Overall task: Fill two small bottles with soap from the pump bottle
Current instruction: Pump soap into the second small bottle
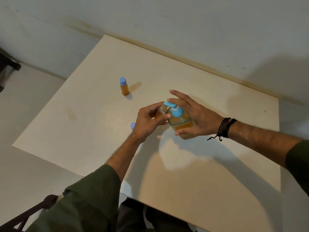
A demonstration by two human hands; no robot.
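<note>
Left hand (148, 122) grips uncapped small bottle (160, 112) under pump bottle (181, 122) spout; right hand (194, 117), fingers straight, steadies pump. Capped bottle (124, 86) stands apart. Risk: misaligned neck, soap spilling onto surface (217, 164).

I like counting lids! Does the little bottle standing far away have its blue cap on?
Yes, the far small bottle stands alone with its blue cap on top.

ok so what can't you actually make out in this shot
- Head view: fill level of the small open bottle, mostly wrapped by the left hand.
- Loose blue cap: half hidden behind that hand.
- Whether the right hand presses the pump head or only touches it.
- Any soap stream at the nozzle: too small.
</note>
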